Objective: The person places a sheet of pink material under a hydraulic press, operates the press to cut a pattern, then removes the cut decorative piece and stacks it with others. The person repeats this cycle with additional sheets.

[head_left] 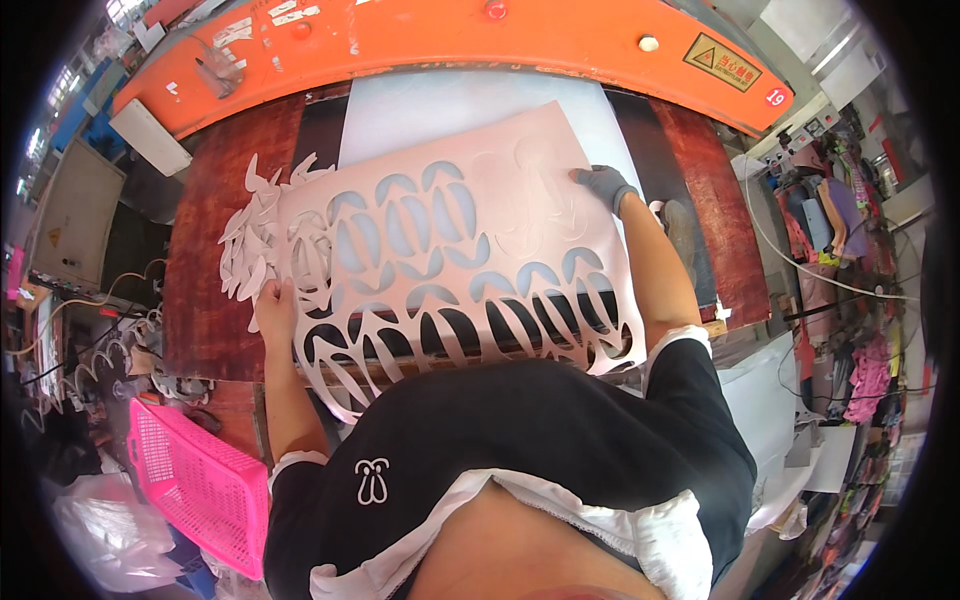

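Note:
A pale pink sheet [510, 140] with rows of curved cut-out holes spans the work surface in front of me. My left hand [274, 304], bare, is closed on its left edge, thumb uppermost. At the right edge, my right hand [606, 187] grips the sheet in a grey glove that leaves fingertips bare. Shapes outlined in the sheet's upper right still sit in place, while light shows through the other holes. Just beyond my left hand lies a heap of thin, pale cut pieces [252, 235]. The sheet's near edge hangs close to my body.
An orange machine beam [420, 42] crosses the far side above a white board [400, 105] and a reddish-brown table [222, 160]. A pink plastic basket [195, 440] stands at lower left. Coloured material [830, 220] is stacked at right, near a hanging white cable [775, 240].

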The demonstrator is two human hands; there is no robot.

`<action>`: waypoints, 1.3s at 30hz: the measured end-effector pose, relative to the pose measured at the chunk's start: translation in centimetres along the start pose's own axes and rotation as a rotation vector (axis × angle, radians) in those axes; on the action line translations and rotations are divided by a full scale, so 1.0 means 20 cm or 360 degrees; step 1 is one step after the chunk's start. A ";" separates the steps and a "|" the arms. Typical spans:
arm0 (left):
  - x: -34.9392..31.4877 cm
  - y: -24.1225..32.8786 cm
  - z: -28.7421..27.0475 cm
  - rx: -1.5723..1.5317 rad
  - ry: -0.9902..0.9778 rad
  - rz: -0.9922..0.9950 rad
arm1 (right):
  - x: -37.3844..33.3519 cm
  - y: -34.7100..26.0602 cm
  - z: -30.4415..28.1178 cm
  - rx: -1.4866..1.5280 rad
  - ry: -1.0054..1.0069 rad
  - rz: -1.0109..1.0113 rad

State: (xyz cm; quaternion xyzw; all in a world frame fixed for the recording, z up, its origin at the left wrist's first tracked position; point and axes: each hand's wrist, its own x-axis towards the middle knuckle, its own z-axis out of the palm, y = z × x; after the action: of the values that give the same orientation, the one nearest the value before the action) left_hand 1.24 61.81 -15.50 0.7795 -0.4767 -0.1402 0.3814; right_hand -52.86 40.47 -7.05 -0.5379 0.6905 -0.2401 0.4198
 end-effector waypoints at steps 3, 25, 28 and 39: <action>-0.01 0.06 -0.02 0.0399 0.0212 0.0340 | -0.19 -0.14 0.02 0.0402 -0.0249 -0.0210; -0.23 1.09 0.33 -0.1361 -0.0184 0.0818 | -0.87 -0.26 0.42 0.1569 -0.0448 0.0003; -0.32 1.07 0.36 -0.1662 -0.0366 0.0439 | -0.88 -0.31 0.39 0.1689 -0.0595 0.0233; -0.47 1.05 0.59 -0.1577 -0.1097 0.0170 | -1.00 -0.24 0.64 0.1109 -0.0515 -0.0454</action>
State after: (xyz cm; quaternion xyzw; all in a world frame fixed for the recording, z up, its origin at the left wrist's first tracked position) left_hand -23.85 58.97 -9.47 0.3937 -0.4893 -0.5706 0.5291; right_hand -38.24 59.38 -3.74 -0.4847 0.4114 -0.4278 0.6425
